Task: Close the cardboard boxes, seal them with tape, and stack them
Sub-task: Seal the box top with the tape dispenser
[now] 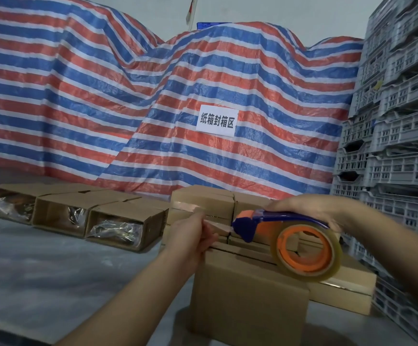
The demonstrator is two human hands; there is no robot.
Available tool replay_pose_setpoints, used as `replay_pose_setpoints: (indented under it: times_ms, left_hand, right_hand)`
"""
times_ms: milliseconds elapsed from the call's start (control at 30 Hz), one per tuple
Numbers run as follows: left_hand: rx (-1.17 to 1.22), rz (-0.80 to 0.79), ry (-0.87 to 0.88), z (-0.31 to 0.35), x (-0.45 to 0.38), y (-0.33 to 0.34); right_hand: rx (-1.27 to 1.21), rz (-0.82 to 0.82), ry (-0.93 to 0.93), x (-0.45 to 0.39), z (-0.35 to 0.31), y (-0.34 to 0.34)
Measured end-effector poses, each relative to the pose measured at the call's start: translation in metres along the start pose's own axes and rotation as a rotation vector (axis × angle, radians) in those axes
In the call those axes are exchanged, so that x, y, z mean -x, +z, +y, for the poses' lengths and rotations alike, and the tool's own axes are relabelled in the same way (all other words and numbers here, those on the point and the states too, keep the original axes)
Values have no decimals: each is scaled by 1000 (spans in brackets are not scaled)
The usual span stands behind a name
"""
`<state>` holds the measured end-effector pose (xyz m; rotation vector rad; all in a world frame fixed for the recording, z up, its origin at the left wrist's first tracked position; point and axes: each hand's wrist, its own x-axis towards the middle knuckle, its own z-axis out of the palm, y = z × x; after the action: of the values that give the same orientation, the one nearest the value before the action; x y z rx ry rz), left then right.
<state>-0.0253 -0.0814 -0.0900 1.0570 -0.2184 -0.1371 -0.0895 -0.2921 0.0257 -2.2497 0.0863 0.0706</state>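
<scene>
A closed cardboard box (248, 295) stands in front of me on the table. My right hand (310, 208) grips the blue handle of an orange tape dispenser (305, 248), whose clear tape roll hangs just above the box top. My left hand (193, 236) pinches the free end of the tape (219, 227) pulled out from the dispenser's blue head, over the box's far left edge. Behind it stands a stack of sealed boxes (203, 203). Three open boxes (125, 223) lie on their sides at the left, with plastic-wrapped contents showing.
A red, white and blue striped tarp (153, 108) with a white paper sign (216, 120) covers the back. Grey plastic crates (400, 136) are stacked high along the right. More flat boxes (348, 283) lie at the right behind the dispenser. The table surface (53, 270) is grey.
</scene>
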Motion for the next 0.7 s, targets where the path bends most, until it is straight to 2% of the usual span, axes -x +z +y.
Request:
replay_pose_setpoints:
  times_ms: [67, 133, 400, 567, 700]
  left_hand:
    - [-158, 18, 27, -1, -5, -8]
    - [-208, 22, -6, -5, -4, -18]
    - [-184, 35, -45, -21, -6, -32]
    - [-145, 47, -54, -26, -5, -33]
    - [-101, 71, -65, -30, -5, -34]
  right_hand:
    - [102, -60, 53, -2, -3, 1]
    - [199, -39, 62, -5, -11, 4]
    - [426, -90, 63, -22, -25, 14]
    - [352, -124, 149, -24, -27, 15]
    - [421, -119, 164, -27, -31, 18]
